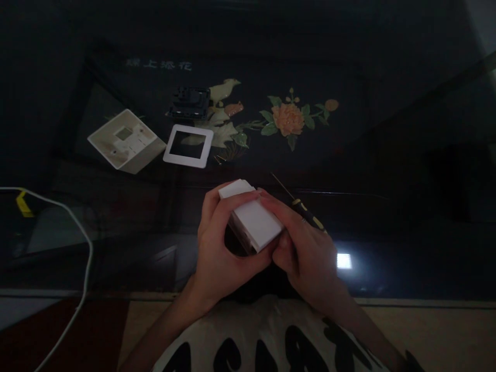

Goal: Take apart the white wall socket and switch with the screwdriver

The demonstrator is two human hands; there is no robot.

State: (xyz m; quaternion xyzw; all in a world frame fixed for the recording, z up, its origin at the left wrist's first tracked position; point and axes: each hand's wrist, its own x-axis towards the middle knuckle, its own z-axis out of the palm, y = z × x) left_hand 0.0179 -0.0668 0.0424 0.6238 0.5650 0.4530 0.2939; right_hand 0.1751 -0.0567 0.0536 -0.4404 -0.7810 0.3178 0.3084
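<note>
Both hands hold a white rectangular plastic block [259, 222] close to my body, near the front edge of the table. My left hand [219, 243] wraps round its left side, fingers over the top and thumb below. From the right, my right hand [306, 245] closes on the block's edge, its fingertips meeting those of the left. The block is tilted, and its underside is hidden. Just beyond my right hand lies a screwdriver [308, 213] with a black and yellow handle, its shaft pointing away to the left.
A white square frame [206, 150] lies flat beyond my hands. Behind it sits a black plastic module [189, 103]. An open white box [134, 147] stands to the left, and small screws [220, 160] lie beside the frame. A white cable [90, 253] with a yellow tag hangs over the table's edge.
</note>
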